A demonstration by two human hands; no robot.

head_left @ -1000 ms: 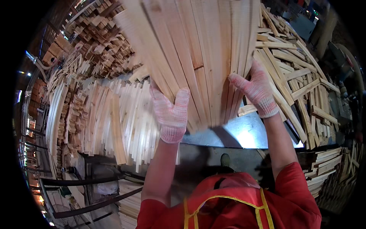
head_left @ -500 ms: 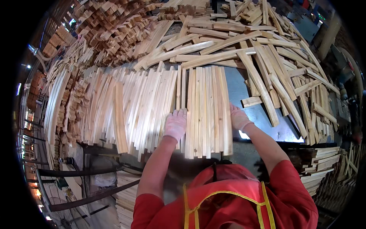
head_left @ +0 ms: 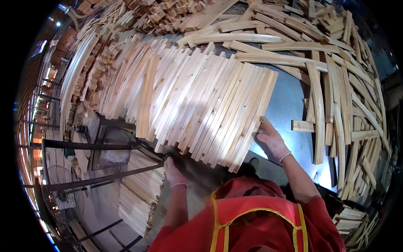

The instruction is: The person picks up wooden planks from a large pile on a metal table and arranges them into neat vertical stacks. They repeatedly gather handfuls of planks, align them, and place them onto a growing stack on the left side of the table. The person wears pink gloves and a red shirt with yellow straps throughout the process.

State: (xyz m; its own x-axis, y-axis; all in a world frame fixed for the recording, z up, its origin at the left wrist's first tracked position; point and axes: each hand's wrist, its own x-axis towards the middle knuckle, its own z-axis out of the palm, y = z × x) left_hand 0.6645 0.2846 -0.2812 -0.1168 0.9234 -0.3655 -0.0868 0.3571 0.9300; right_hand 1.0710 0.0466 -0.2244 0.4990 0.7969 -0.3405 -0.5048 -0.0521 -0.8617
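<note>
A row of pale wooden strips (head_left: 201, 101) lies side by side on the metal table, with their near ends uneven. Against the outer side of its rightmost strip rests my right hand (head_left: 273, 140), in a light glove, fingers stretched out and thumb apart. My left hand (head_left: 174, 173), gloved too, is off the row, just below its near ends and beside a dark metal bar (head_left: 105, 175). Its fingers are extended, and I see nothing in them. One broader wooden strip (head_left: 147, 96) lies on top of the row toward the left.
Loose wooden strips (head_left: 294, 46) lie jumbled at the back and right of the metal table (head_left: 289, 90). Cut wood is heaped (head_left: 163, 14) at the far side. Below the table on the left stands a stack of boards (head_left: 140, 193), near a wire fan guard (head_left: 63, 189).
My left hand has come off the strips and moved down and left. The gap in the row has closed, with the right-hand group against the others. The view has turned.
</note>
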